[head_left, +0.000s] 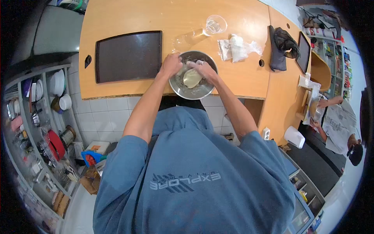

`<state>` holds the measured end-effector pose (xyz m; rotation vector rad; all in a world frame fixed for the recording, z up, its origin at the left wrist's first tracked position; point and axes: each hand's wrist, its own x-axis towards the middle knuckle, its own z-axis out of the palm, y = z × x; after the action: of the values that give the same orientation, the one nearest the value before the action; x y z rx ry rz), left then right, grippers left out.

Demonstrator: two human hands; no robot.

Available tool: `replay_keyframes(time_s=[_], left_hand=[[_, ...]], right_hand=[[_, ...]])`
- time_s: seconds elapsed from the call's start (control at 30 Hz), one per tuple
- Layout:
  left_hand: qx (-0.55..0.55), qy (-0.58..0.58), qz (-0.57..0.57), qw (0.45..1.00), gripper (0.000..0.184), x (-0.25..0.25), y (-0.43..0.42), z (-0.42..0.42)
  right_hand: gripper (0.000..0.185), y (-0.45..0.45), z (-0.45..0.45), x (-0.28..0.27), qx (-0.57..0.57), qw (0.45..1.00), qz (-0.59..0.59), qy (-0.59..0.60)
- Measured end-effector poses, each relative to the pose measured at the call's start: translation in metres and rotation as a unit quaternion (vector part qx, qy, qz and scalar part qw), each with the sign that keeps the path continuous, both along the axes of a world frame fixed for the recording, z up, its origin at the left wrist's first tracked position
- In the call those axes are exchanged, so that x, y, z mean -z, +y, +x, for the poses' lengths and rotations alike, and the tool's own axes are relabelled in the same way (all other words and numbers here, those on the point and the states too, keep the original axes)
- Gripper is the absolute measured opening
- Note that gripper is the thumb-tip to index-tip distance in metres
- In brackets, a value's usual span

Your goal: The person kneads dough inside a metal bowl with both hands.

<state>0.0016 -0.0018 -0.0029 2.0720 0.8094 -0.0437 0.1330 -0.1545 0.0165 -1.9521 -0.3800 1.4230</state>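
A metal bowl (pixel 198 93) stands at the front edge of the wooden table, with a pale lump of dough (pixel 192 79) inside. My left hand (pixel 171 64) is closed on the bowl's left rim. Inside the bowl, my right hand (pixel 204 70) reaches over the upper part of the dough, its fingers bent and pale with flour or dough. Whether those fingers grip the dough is too small to tell. Behind the bowl a clear plastic cup (pixel 214 25) and white plastic bags (pixel 238 48) lie on the table.
A dark tray (pixel 129 57) lies left of the bowl on the table (pixel 241 84). Dark cloth (pixel 277 58) lies to the right. Another person (pixel 338 121) works over a bowl at the far right. Shelves with kitchenware (pixel 43 128) stand at the left.
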Motion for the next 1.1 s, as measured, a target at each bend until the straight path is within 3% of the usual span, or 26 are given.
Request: replay_keyframes(time_s=[0.1,0.27,0.37,0.47,0.57,0.67,0.77,0.97,1.07,1.1], left_hand=[[-0.018,-0.011,-0.002,1.0,0.025,-0.003,0.0,0.001],[-0.037,0.005,-0.018,0.999,0.027,-0.006,0.001,0.002],[-0.07,0.016,-0.026,0.997,0.026,-0.015,-0.002,0.001],[-0.045,-0.001,-0.024,0.999,0.029,-0.001,0.0,0.001],[-0.064,-0.006,-0.023,0.998,0.027,-0.006,-0.002,0.003],[-0.067,0.007,-0.06,0.996,0.025,0.005,-0.001,0.002],[-0.07,-0.016,-0.043,0.997,0.022,-0.014,-0.002,0.002],[-0.075,-0.019,-0.014,0.997,0.022,-0.01,-0.006,0.003],[-0.054,-0.03,-0.008,0.998,0.023,-0.005,-0.003,0.001],[-0.053,-0.031,-0.007,0.998,0.023,-0.003,-0.002,0.001]], right_hand=[[0.059,0.009,-0.003,-0.008,-0.118,0.985,-0.037,-0.12],[0.036,0.02,-0.029,-0.011,-0.263,0.926,-0.044,-0.269],[0.041,0.031,-0.042,-0.031,-0.339,0.883,-0.115,-0.304],[0.04,0.023,-0.057,-0.036,-0.411,0.84,-0.106,-0.338],[0.032,0.002,-0.073,-0.02,-0.357,0.812,0.003,-0.461],[0.04,-0.005,-0.073,0.005,-0.306,0.817,-0.01,-0.488],[0.027,-0.006,-0.063,0.011,-0.29,0.808,0.02,-0.513],[0.028,0.015,-0.051,0.043,-0.275,0.819,-0.013,-0.503],[0.026,0.016,-0.047,0.037,-0.248,0.827,0.025,-0.503],[0.031,0.018,-0.043,0.034,-0.247,0.853,0.002,-0.46]])
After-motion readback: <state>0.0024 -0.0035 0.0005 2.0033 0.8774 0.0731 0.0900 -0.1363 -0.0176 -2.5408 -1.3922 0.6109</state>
